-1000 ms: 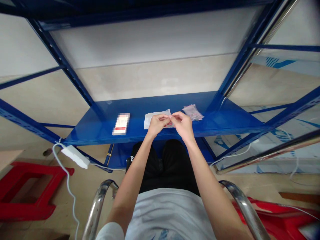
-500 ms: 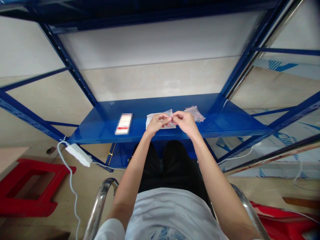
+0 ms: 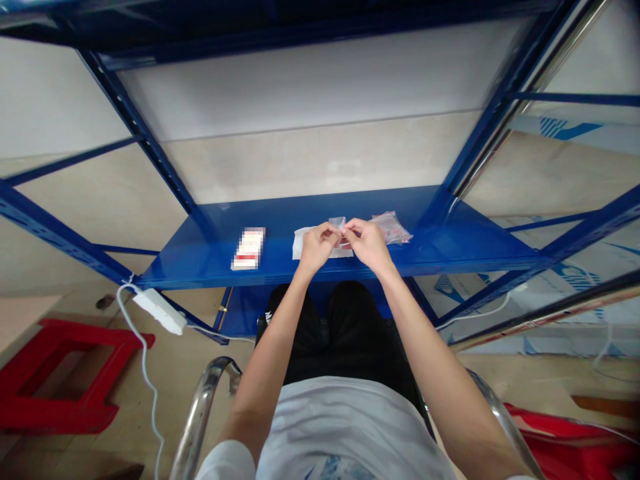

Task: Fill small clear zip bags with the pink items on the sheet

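Both hands meet over the blue shelf (image 3: 230, 220), pinching a small clear plastic bag (image 3: 337, 221) between them. My left hand (image 3: 318, 244) has thumb and fingers closed on the bag's left side. At its right edge, my right hand (image 3: 367, 241) grips it with thumb and forefinger. Beneath the hands lies a white sheet or packet (image 3: 299, 245), partly covered by the left hand. A loose pile of clear plastic bags (image 3: 396, 228) with pinkish-red edges rests just beyond the right hand. Whether the held bag contains anything cannot be made out.
A pixelated white box or card (image 3: 249, 249) with a red band lies on the shelf's left part. A white power strip (image 3: 160, 311) hangs by the left post, its cable trailing down. A red stool (image 3: 103, 407) stands at lower left; chrome chair arms (image 3: 200, 400) flank me.
My left hand has turned, its fingers curling more tightly at the bag. The bag has shifted slightly left between the hands. The right hand stays almost in place.
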Demonstrator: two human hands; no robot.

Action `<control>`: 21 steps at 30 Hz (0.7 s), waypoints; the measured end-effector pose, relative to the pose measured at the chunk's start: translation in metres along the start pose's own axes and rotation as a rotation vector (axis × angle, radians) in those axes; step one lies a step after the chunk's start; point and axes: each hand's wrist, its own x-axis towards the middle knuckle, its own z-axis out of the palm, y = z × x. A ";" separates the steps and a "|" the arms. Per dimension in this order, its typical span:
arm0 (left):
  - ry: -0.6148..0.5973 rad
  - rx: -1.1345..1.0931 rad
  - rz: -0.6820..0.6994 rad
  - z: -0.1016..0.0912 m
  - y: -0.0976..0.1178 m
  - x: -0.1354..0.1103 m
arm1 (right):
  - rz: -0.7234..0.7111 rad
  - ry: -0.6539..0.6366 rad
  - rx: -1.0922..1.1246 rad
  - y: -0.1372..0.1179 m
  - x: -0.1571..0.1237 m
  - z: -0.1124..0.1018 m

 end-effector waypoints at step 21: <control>0.239 0.313 0.171 0.008 -0.002 -0.003 | -0.005 0.151 -0.559 -0.009 0.000 0.016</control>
